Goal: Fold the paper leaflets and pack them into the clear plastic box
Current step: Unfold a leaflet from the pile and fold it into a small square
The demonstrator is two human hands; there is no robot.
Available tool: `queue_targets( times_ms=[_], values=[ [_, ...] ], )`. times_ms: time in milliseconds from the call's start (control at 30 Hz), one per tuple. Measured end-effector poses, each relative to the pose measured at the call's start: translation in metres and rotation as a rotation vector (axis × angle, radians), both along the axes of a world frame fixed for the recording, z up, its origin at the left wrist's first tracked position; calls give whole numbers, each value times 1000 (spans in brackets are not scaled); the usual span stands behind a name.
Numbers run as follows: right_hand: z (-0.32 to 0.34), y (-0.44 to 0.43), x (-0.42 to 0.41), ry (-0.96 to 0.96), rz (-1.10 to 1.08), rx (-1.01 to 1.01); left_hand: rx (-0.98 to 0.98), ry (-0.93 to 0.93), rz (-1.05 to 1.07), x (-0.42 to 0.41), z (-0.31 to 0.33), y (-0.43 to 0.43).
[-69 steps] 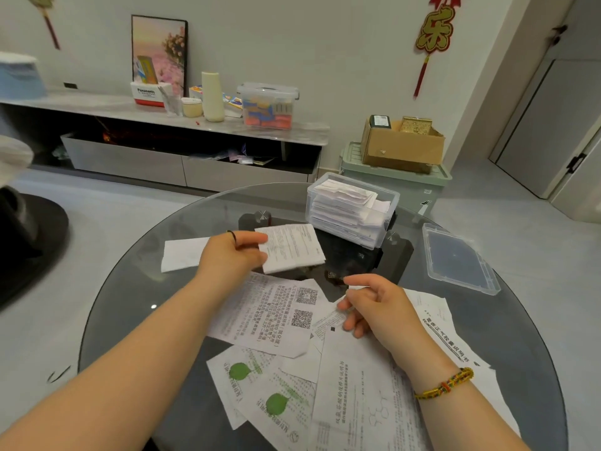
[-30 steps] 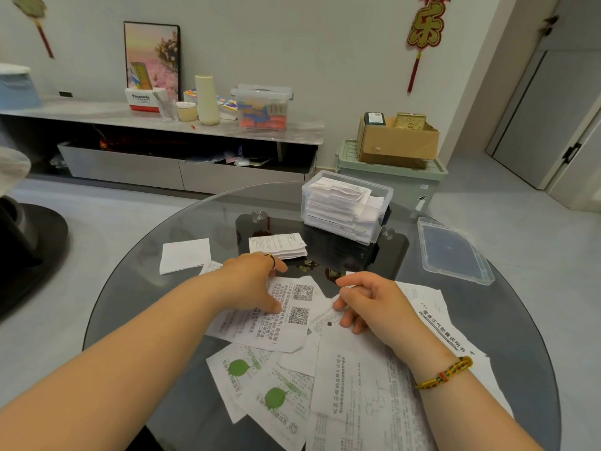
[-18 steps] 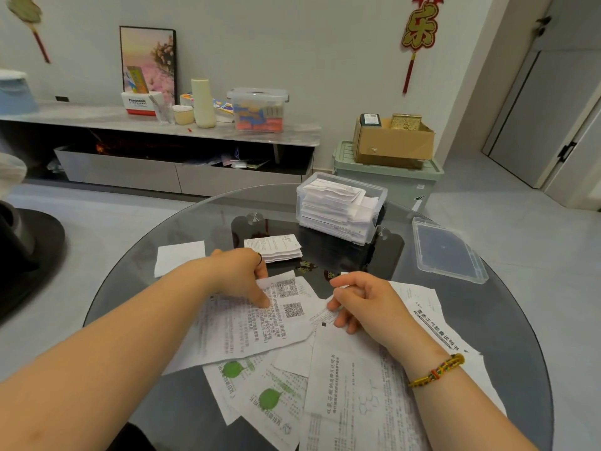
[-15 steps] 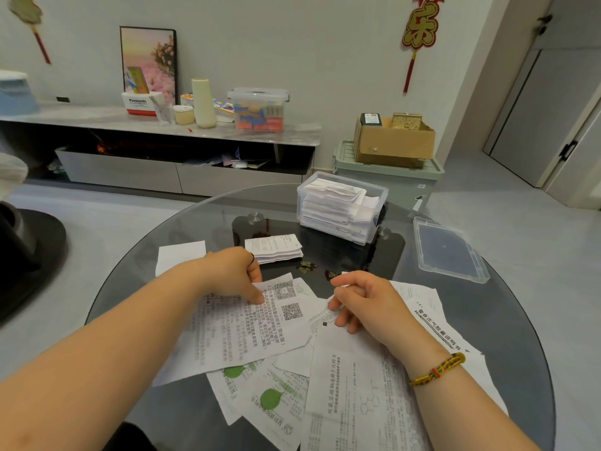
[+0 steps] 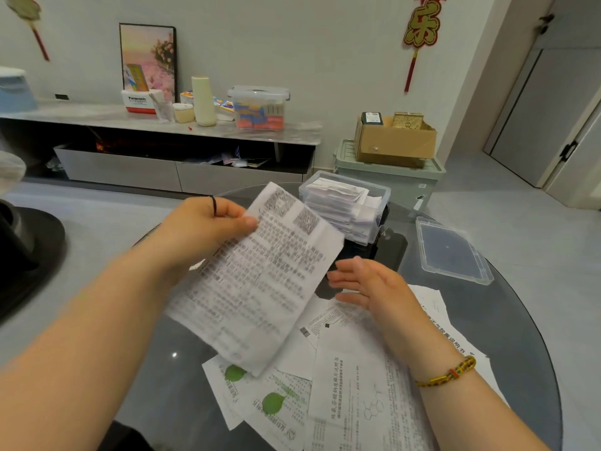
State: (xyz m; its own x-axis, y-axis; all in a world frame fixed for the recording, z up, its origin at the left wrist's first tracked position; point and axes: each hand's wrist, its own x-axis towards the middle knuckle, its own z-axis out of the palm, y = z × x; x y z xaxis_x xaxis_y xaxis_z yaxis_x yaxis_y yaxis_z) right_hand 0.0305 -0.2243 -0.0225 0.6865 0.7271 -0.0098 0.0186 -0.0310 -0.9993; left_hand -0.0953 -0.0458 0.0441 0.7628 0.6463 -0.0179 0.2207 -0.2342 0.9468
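- The left hand is holding an unfolded printed leaflet in the air at the centre of the frame, its fingers pinching the sheet's upper left edge; the print is showing blurred.
- The right hand is hovering just right of the leaflet, fingers straight and loosely together, gripping nothing.
- More loose leaflets are lying overlapped on the glass table at lower centre.
- The clear plastic box is sitting at upper centre-right, holding a stack of folded leaflets.
- A clear lid is lying on the table at the right, apart from the box.
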Motion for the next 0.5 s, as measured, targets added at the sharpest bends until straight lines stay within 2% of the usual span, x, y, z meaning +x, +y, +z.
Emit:
queue_targets(
  times_ms=[67,200,300,500],
  values=[
    [4,-1,-2,111,129,64,-131,-86,19,2,-6,-6],
    [5,-4,-5,120,329,62,-316,-182,83,11,-22,-19],
    [7,-6,-7,78,265,-12,-372,-177,71,16,-35,-23],
    [2,-5,-3,113,91,-38,-256,38,-80,13,-49,-21]
  ],
)
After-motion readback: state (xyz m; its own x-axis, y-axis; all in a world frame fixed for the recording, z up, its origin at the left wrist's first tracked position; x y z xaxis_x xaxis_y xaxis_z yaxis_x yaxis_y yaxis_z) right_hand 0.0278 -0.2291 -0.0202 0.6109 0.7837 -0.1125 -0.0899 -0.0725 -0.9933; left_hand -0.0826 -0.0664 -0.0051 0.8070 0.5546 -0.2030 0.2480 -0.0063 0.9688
